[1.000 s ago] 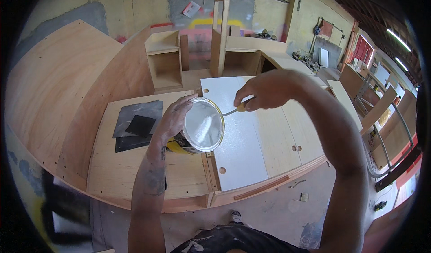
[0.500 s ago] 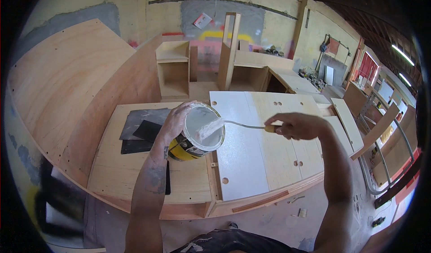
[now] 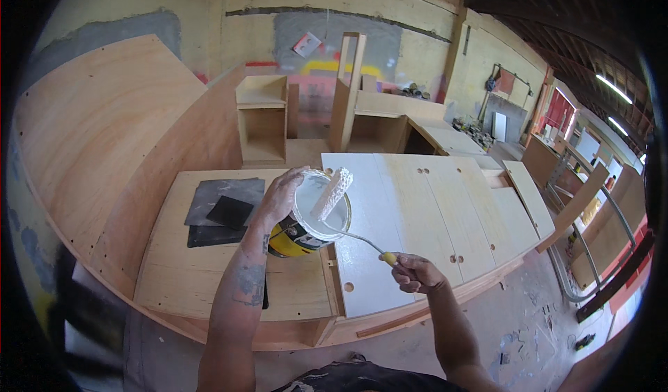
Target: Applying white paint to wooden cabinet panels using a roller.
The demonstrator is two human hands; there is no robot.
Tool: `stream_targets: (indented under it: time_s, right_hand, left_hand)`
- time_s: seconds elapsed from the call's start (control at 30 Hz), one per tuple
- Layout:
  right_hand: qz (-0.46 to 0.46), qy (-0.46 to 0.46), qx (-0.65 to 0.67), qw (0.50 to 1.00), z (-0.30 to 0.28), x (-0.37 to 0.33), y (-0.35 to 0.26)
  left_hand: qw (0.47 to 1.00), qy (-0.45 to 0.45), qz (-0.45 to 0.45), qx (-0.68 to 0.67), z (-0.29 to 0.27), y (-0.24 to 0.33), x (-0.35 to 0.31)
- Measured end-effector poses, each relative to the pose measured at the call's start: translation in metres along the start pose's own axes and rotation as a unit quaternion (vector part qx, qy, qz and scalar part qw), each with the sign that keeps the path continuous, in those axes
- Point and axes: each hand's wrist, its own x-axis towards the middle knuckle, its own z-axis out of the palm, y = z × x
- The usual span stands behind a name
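My left hand (image 3: 281,192) grips the rim of a paint can (image 3: 296,241), which tips toward me and shows white paint inside. The can has a yellow and dark label. In my right hand (image 3: 415,272) is the yellow handle of a paint roller (image 3: 335,191) with a bent wire frame. The roller's sleeve, coated in white, lies over the can's mouth. Below both hands are wooden panels; the nearest panel (image 3: 367,253) is painted white, and those to its right (image 3: 424,211) show bare, yellowish wood with round holes.
Dark abrasive sheets (image 3: 229,212) lie on the wooden top (image 3: 167,274) left of the can. A tall curved plywood side (image 3: 104,107) rises at the left. Open wooden cabinets (image 3: 262,131) stand behind. At the right are leaning boards and a metal frame (image 3: 621,218).
My right hand has moved down and left, swinging the roller so that its sleeve now points up and away over the can. The left hand still keeps the can tilted.
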Motion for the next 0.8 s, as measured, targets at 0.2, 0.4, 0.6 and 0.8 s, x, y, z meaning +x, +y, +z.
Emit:
stream_targets:
  time_s: [0.2, 0.4, 0.6, 0.8]
  right_hand:
    - [-0.107, 0.144, -0.03, 0.983, 0.012, -0.055, 0.024]
    - [-0.078, 0.431, -0.185, 0.88, -0.006, -0.16, 0.057]
    - [0.014, 0.572, -0.38, 0.727, -0.095, -0.188, 0.131]
    - [-0.072, 0.537, -0.464, 0.7, -0.192, -0.093, 0.084]
  left_hand:
    - [0.989, 0.008, -0.067, -0.131, 0.002, -0.006, 0.008]
    - [0.989, -0.006, -0.087, -0.121, 0.004, 0.004, 0.017]
    - [0.974, 0.0, -0.157, -0.162, 0.01, 0.036, 0.017]
    - [0.984, 0.047, -0.174, -0.009, 0.013, 0.058, 0.014]
